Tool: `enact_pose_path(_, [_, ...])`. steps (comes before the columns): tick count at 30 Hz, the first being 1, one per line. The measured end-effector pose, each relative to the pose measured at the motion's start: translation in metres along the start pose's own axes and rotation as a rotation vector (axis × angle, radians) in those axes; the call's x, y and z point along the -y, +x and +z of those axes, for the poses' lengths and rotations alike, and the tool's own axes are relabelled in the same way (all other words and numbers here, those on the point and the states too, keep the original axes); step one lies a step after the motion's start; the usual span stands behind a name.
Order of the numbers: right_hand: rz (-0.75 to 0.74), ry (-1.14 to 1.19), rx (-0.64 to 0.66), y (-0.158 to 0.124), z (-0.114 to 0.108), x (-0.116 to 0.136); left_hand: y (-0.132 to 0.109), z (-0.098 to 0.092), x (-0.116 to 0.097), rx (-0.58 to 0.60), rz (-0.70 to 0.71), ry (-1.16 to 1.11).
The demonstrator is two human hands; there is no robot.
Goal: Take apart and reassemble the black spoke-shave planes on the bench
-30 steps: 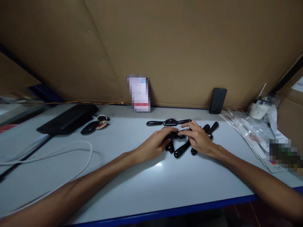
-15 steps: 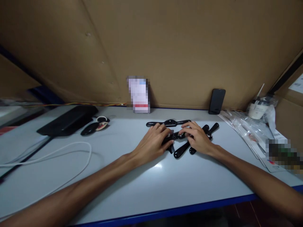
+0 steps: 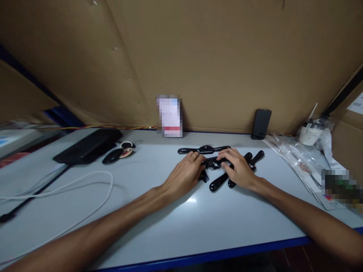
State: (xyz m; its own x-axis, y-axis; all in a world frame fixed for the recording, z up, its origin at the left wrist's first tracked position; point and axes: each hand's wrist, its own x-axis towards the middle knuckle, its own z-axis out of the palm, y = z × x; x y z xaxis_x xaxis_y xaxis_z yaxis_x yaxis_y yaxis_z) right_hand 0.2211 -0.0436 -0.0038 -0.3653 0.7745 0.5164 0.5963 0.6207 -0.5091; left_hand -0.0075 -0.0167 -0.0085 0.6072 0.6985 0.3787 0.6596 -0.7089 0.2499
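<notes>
Between my two hands is a black spokeshave, its middle showing a small pale opening. My left hand is closed over its left end, thumb and fingers pressed together. Curved around its right side, the fingers and thumb of my right hand grip it too; the handle there is partly hidden. Another spokeshave lies flat just behind my hands. Under and beside my right hand, more black handles lie crossed on the table. A small dark piece shows below my left fingertips.
Two phones lean on the cardboard wall, one with a lit screen, one dark. A black case, a key fob and a white cable lie left. Clear plastic packs and a wrapped cup are right.
My right fingers have come down closer onto the spokeshave between my hands. The dark flat part by my left fingers sits lower. The whole view has shifted slightly.
</notes>
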Motion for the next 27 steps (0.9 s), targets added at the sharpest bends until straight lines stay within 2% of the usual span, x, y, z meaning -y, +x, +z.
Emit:
enact_pose_path(4, [-0.095,-0.077,0.047,-0.0029,0.0009,0.0007,0.0005,-0.0022,-0.0016,-0.005,-0.034,0.029])
enact_pose_path(7, [-0.081,-0.044,0.003,-0.0040,0.0007,-0.0011,0.0003,-0.0034,-0.0018,0.010,-0.067,0.033])
enact_pose_path(10, [-0.109,-0.065,0.017,-0.0041,0.0009,-0.0020,-0.0005,-0.0041,-0.0026,0.019,-0.086,0.019])
enact_pose_path(16, [-0.115,-0.052,-0.038,-0.0037,0.0015,-0.0025,-0.0019,-0.0049,-0.0032,-0.023,-0.097,-0.003])
enact_pose_path(19, [-0.160,-0.067,-0.018,-0.0038,0.0011,-0.0028,-0.0017,-0.0043,-0.0024,-0.025,-0.094,-0.016])
enact_pose_path(24, [-0.150,-0.085,0.027,-0.0038,0.0000,-0.0017,-0.0013,-0.0036,-0.0015,-0.024,-0.091,-0.042])
enact_pose_path(27, [-0.136,-0.076,0.009,-0.0040,-0.0005,-0.0009,-0.0014,-0.0040,-0.0021,-0.027,-0.089,-0.051])
